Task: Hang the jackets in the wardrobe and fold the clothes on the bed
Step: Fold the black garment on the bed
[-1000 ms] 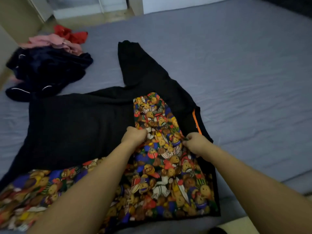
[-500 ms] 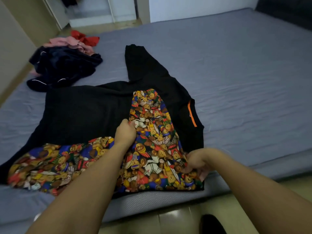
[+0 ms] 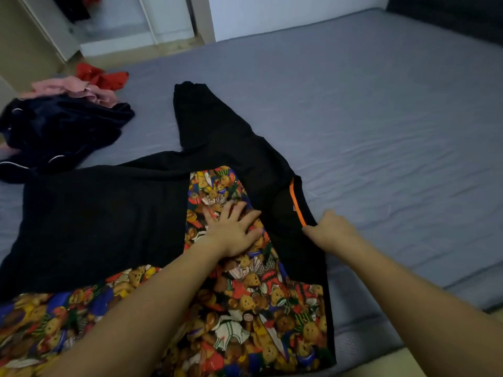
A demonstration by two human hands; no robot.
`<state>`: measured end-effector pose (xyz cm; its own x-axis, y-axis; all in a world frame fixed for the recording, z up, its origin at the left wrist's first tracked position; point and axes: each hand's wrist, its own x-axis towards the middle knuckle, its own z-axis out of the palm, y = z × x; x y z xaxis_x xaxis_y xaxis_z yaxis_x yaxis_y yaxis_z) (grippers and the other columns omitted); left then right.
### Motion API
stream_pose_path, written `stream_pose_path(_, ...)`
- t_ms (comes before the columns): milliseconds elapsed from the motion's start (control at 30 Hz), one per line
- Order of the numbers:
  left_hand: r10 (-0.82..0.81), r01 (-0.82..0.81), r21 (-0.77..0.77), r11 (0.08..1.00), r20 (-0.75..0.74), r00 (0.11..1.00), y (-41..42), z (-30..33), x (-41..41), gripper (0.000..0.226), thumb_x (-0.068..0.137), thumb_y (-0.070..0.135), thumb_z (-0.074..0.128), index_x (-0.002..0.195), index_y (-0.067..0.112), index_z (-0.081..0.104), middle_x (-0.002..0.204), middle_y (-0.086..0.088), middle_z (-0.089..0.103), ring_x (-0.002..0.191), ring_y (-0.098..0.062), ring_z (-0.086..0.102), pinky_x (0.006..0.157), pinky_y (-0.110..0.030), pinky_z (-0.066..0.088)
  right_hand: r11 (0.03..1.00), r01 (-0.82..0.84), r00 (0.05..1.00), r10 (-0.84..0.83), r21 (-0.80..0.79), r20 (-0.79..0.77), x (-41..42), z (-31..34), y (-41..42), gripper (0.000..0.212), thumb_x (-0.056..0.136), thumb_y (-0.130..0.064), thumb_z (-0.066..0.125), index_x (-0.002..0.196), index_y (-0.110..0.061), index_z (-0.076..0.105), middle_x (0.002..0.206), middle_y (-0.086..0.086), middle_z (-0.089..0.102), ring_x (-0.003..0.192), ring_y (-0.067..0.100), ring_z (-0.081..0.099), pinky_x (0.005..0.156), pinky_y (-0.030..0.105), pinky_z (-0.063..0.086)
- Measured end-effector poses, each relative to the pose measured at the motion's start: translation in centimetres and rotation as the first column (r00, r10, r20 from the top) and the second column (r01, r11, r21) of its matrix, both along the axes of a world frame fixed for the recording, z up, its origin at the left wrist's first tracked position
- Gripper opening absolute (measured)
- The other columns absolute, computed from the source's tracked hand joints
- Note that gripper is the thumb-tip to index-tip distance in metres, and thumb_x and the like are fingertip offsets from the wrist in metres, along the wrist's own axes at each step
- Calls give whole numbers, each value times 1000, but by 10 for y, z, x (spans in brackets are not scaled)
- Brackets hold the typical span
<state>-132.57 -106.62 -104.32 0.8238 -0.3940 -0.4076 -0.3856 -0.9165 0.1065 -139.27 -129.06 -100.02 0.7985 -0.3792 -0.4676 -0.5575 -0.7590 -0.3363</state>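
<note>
A black jacket with a bright teddy-bear print lining lies spread on the grey bed. One black sleeve stretches away toward the far side. My left hand lies flat with spread fingers on the printed lining near the middle. My right hand pinches the black right edge of the jacket just below an orange strip.
A pile of clothes sits at the bed's far left: a dark navy garment, a pink one and a red one. Beyond the bed stand a pale wall and an open wardrobe. The floor shows at the lower right.
My left hand has opened from a grip to lie flat on the lining. My right hand moved from the jacket's lower hem up to the black edge by the orange strip.
</note>
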Motion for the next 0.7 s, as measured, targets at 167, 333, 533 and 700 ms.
stream_pose_path(167, -243, 287, -11, 958, 499, 832, -52, 29, 92, 59, 89, 27, 49, 146, 29, 33, 157, 1, 26, 145, -26, 16, 115, -66, 3, 886, 181, 975, -105, 428, -194, 9, -26, -5, 48, 77, -34, 80, 113, -11, 58, 110, 13, 64, 99, 31, 62, 80, 40, 55)
stream_pose_path(333, -684, 647, 225, 729, 195, 703, -113, 39, 143, 68, 81, 21, 57, 144, 35, 34, 143, 4, 39, 125, -26, 36, 103, -42, 28, 945, -33, 997, 8, 324, 81, 6, -29, 0, 21, 81, -12, 67, 81, -25, 50, 90, 1, 62, 88, 22, 62, 76, 30, 51)
stream_pose_path(533, -634, 631, 148, 762, 367, 680, -80, 33, 165, 36, 89, 10, 57, 124, 18, 54, 118, -5, 49, 100, -23, 55, 77, -40, 52, 873, -401, 892, 441, -278, 99, -6, -16, 53, 33, 90, -12, 55, 116, -14, 35, 105, 6, 62, 93, 26, 65, 64, 30, 35)
stream_pose_path(700, -456, 430, 156, 889, 232, 859, -38, 1, 160, 42, 91, 18, 57, 132, 18, 47, 127, -6, 49, 112, -24, 49, 93, -38, 46, 838, -495, 858, 513, -229, 18, -21, -31, 79, 65, 91, -13, 55, 143, -13, 16, 120, 11, 51, 97, 26, 62, 65, 30, 37)
